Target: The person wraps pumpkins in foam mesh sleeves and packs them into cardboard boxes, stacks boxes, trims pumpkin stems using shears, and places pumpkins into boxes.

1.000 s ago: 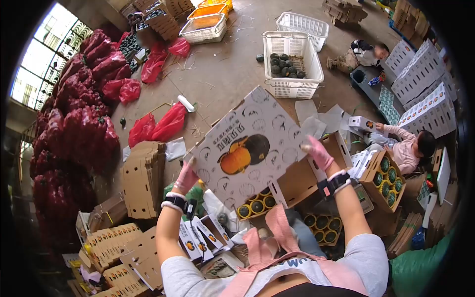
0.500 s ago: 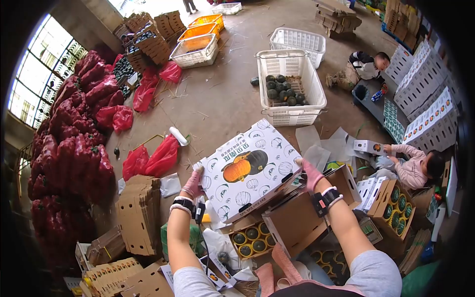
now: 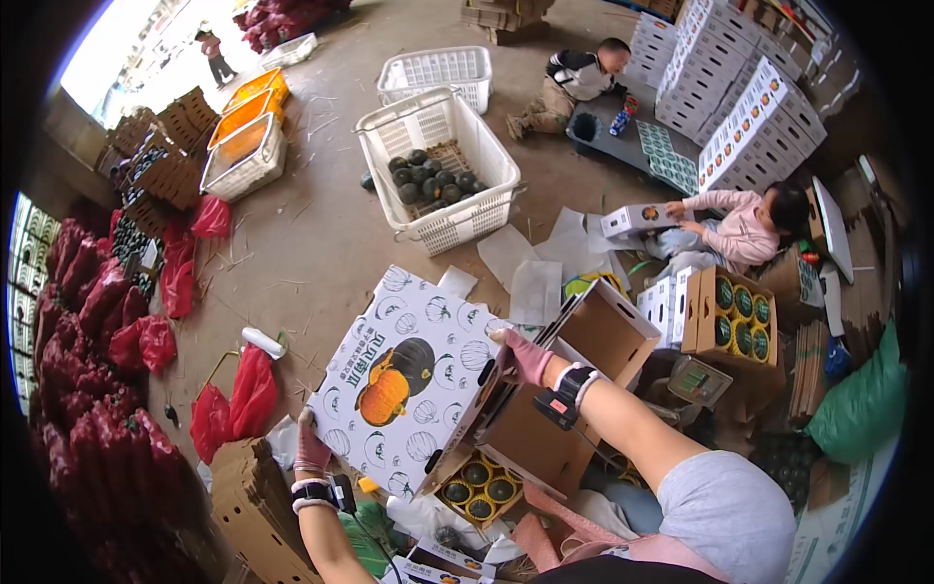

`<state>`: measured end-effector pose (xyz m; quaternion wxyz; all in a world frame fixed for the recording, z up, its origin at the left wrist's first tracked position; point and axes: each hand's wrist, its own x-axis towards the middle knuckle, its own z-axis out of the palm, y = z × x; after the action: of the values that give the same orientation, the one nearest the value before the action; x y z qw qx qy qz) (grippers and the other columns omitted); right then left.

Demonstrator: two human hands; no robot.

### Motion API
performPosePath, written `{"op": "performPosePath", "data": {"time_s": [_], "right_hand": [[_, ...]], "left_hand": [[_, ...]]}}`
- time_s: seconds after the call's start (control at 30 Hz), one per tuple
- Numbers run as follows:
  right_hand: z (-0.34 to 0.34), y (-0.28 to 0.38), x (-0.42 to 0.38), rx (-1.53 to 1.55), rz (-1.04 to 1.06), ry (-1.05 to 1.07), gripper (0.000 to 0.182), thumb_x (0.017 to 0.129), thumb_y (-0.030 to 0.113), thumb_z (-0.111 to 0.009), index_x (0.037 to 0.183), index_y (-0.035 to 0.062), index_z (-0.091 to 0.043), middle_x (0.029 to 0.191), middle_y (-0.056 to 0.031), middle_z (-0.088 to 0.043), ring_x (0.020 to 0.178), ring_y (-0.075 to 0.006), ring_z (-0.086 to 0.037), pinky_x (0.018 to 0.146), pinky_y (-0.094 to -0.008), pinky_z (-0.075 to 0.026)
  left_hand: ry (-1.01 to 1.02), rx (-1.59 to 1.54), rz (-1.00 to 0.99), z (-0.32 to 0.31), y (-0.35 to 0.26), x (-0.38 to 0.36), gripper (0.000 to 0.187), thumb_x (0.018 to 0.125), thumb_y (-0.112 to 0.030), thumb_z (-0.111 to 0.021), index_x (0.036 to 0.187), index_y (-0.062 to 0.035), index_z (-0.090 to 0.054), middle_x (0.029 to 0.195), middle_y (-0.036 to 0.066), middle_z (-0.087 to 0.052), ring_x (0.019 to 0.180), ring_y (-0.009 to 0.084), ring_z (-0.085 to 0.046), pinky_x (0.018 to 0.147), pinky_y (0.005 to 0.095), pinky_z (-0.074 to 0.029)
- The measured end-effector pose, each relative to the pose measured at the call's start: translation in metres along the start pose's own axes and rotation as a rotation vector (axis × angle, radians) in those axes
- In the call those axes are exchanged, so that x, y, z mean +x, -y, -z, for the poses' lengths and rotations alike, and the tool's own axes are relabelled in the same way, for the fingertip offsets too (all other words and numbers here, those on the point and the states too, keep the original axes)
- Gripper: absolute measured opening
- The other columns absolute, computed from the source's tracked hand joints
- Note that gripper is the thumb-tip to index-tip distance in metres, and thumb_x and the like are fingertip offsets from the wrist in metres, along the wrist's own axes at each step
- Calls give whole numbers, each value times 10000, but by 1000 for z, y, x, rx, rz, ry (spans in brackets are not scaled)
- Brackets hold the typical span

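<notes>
A white printed box (image 3: 404, 375) with pumpkin pictures is held between my gloved hands, tilted toward me. My left hand (image 3: 311, 448) grips its lower left corner. My right hand (image 3: 525, 358) has hold of its right edge, fingers partly hidden by the box. Right of it an open brown carton (image 3: 540, 438) lies tilted, beside another open carton (image 3: 608, 336). Below the printed box, a carton of dark green pumpkins (image 3: 479, 490) in yellow nets is partly covered.
A white crate (image 3: 438, 229) holds dark pumpkins. Red net sacks (image 3: 97, 360) line the left. A seated person (image 3: 744, 229) handles a small box; another person (image 3: 579, 83) crouches behind. Flattened cartons (image 3: 258, 516) stand at lower left. A packed carton (image 3: 739, 321) stands right.
The view has turned to the right. The printed box, still in both my hands, has moved left in the view and is turned more steeply.
</notes>
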<state>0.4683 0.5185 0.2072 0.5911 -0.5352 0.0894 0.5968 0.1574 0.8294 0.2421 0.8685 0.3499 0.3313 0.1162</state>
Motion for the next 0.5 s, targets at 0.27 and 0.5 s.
{"op": "performPosePath", "data": {"time_s": [0.27, 0.5], "right_hand": [[6, -9, 22, -152, 299, -124, 833, 641, 533, -726, 1221, 27, -408, 1038, -110, -567, 905, -214, -550, 799, -323, -429], [-49, 79, -41, -1266, 1274, -539, 703, 728, 321, -675, 1316, 100, -359, 1261, -153, -419, 1179, -339, -396, 978, -426, -342]], "left_hand": [[-331, 89, -17, -9, 9, -7, 558, 866, -304, -570, 1326, -48, -384, 1311, 96, -476, 1161, 252, -488, 973, 407, -400], [-593, 2068, -917, -125, -16, -48, 838, 714, -262, -730, 1406, -141, -272, 1442, 158, -275, 1316, 389, -251, 1065, 502, -203]]}}
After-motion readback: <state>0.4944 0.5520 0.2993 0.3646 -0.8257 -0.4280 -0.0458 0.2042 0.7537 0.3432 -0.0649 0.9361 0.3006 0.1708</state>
